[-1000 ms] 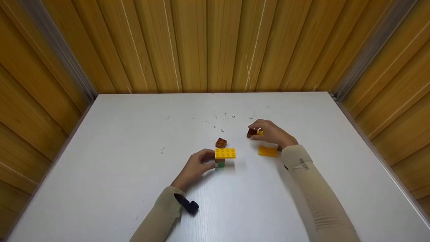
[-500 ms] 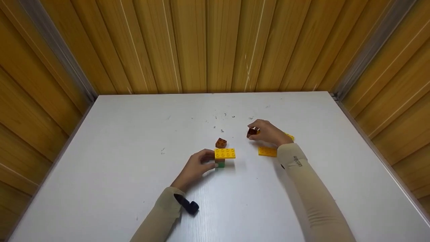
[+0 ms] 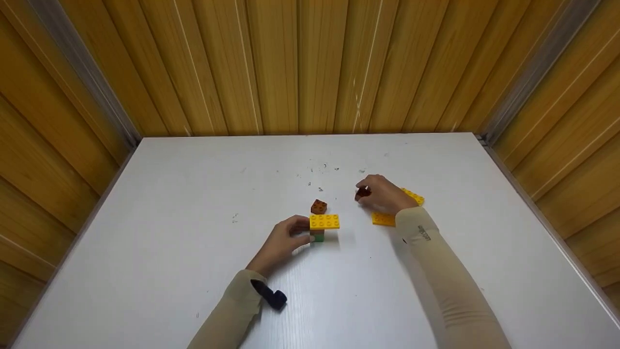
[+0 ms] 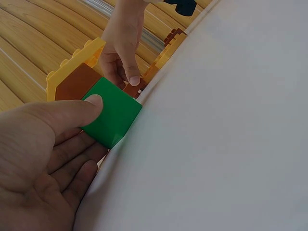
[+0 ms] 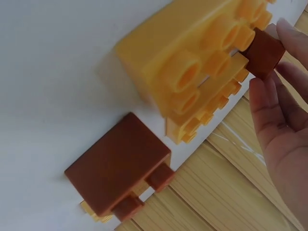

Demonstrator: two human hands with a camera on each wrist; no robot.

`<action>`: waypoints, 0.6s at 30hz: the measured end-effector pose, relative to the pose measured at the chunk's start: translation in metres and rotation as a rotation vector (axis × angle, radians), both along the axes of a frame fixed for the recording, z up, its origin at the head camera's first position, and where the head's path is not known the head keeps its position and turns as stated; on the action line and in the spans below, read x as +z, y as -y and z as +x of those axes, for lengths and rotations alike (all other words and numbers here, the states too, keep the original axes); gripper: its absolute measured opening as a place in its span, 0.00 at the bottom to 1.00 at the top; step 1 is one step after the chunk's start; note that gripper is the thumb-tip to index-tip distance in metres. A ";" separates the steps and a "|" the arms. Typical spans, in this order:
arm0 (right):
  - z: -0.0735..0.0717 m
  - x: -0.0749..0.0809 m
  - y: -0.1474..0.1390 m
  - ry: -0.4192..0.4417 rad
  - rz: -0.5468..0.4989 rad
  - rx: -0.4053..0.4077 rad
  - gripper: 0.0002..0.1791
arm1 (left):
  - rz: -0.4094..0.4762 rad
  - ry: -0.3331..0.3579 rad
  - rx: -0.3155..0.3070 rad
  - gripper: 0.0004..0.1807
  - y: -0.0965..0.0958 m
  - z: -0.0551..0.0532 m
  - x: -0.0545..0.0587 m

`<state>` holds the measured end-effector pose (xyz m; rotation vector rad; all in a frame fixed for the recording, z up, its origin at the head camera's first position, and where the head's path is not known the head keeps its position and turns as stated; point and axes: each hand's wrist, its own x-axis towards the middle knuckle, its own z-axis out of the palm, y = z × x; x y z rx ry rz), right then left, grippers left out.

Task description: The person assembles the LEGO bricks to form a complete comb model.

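Observation:
My left hand (image 3: 282, 238) grips a small stack by its left side. A green brick (image 4: 113, 113) forms its bottom, a brown brick (image 4: 77, 84) sits above that, and a studded yellow plate (image 3: 324, 221) tops it, overhanging to the right. Farther right, my right hand (image 3: 385, 195) pinches another brown brick (image 5: 264, 54) between thumb and fingers, close over the table. Just behind the stack lies a loose brown brick (image 3: 318, 206), studs up.
Two yellow pieces lie near my right wrist: one plate (image 3: 383, 219) partly covered by the sleeve, another (image 3: 412, 196) beyond it. One more brown brick (image 5: 118, 163) stands near them, hidden in the head view. Wood-patterned walls (image 3: 319, 68) border the white table (image 3: 169, 208).
My right forearm has shifted slightly left, uncovering more of the far yellow plate and covering more of the near one. The left hand and its stack have stayed put.

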<state>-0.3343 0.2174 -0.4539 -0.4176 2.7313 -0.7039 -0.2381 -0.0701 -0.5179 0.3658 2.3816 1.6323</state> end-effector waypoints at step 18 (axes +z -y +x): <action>0.003 0.000 -0.002 0.020 -0.018 0.001 0.24 | 0.021 0.006 0.001 0.20 0.000 0.001 0.001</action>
